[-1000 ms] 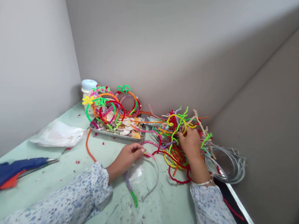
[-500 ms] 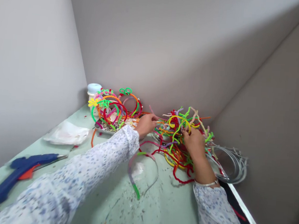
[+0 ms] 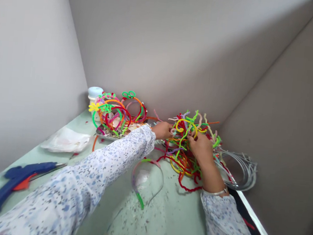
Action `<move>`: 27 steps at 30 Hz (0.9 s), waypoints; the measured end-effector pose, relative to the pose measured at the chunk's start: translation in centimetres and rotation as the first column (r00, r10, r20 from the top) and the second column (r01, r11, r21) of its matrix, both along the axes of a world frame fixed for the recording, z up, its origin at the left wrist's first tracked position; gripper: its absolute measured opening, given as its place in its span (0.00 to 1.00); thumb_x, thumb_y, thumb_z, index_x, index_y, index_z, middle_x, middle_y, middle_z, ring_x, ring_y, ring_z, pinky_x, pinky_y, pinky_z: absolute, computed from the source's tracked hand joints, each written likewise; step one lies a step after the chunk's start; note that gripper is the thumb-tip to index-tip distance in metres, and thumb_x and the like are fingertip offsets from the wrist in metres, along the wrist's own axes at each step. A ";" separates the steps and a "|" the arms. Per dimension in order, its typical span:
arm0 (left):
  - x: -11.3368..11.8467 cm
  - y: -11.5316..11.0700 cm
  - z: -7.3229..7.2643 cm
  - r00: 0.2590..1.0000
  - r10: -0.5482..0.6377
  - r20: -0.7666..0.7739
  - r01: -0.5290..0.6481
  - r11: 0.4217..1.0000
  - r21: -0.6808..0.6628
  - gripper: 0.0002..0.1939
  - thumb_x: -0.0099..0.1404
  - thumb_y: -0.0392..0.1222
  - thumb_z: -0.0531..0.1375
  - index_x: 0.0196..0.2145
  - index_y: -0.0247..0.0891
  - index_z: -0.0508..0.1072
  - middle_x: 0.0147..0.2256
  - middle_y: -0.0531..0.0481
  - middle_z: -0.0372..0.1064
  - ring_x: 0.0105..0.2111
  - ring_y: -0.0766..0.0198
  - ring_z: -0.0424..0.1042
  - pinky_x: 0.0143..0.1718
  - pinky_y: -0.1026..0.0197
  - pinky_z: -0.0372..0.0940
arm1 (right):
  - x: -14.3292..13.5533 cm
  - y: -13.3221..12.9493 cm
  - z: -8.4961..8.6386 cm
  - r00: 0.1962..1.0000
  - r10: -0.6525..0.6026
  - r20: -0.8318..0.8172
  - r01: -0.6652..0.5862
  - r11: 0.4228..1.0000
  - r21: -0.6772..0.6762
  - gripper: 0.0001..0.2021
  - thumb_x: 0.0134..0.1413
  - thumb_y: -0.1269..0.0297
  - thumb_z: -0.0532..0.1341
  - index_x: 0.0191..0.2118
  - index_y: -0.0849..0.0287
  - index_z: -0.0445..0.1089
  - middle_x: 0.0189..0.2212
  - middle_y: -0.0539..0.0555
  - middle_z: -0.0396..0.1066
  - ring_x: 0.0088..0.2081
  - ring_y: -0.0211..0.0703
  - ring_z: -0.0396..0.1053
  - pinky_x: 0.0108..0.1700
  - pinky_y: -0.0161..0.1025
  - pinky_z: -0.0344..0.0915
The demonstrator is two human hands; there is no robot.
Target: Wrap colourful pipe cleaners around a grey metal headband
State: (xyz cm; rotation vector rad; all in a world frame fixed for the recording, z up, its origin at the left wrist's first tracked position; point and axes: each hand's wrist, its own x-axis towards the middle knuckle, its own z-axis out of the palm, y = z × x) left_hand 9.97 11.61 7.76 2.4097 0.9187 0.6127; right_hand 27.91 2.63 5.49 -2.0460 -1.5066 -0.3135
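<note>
A tangled pile of coloured pipe cleaners [image 3: 182, 149] lies at the back of the table. My left hand [image 3: 163, 130] reaches into its left side, fingers pinched at a pale pipe cleaner; the exact grip is too small to see. On the pile's right side, my right hand [image 3: 201, 148] has its fingers closed on pipe cleaners among the green and yellow strands, fingertips partly hidden. In front of both hands lies a thin headband [image 3: 133, 180], part wrapped in purple, pink and green, with one side bare.
Finished colourful headbands [image 3: 118, 110] stand on a metal tray [image 3: 107, 138] of small pieces, beside a white jar [image 3: 94, 92]. At left are a white plastic bag [image 3: 65, 140] and a blue glue gun [image 3: 14, 181]. Bare hoops [image 3: 244, 172] lie right. Walls enclose the table.
My left hand has moved right, deeper into the pipe cleaner pile. My right hand stays at about the same spot. The view has shifted slightly.
</note>
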 end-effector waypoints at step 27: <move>-2.6 -1.0 5.0 0.999 -0.008 0.054 0.018 0.982 -0.186 0.19 0.48 0.30 0.57 0.40 0.32 0.74 0.31 0.48 0.72 0.28 0.66 0.67 0.30 0.67 0.59 | -0.9 -0.5 -1.5 0.978 -0.047 0.202 0.056 0.998 -0.042 0.15 0.53 0.64 0.57 0.45 0.64 0.65 0.37 0.60 0.63 0.40 0.49 0.62 0.40 0.41 0.57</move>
